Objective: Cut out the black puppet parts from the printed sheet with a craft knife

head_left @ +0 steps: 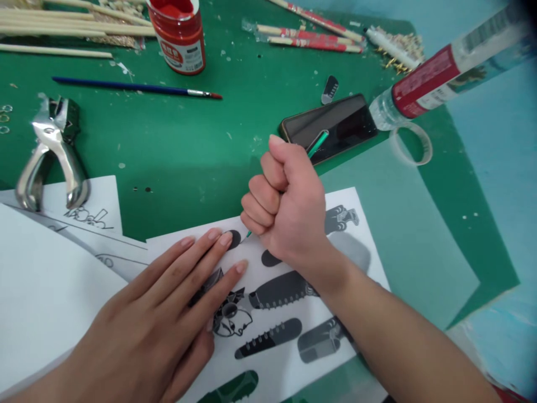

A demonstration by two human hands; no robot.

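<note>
My left hand (168,313) lies flat with its fingers stretched out over a printed sheet (289,380). The sheet carries dark grey and black cut-out style shapes and a small line-drawn face. My right hand (289,201) is a fist wrapped around a slim green pen-like tool (318,144). The tool's upper end sticks out above the thumb, and its thin lower tip meets the paper beside a dark oval (232,239) near my left fingertips. My fist hides the tool's middle. Under the sheet's right side lies a translucent green mat (419,240).
A phone (331,126) lies beyond my right hand, with a bottle (432,84) and tape roll (413,144) beside it. A hole punch (54,151), paintbrush (138,88), red paint jar (180,39) and wooden sticks (54,25) are farther left. White paper (46,296) overlaps drawings.
</note>
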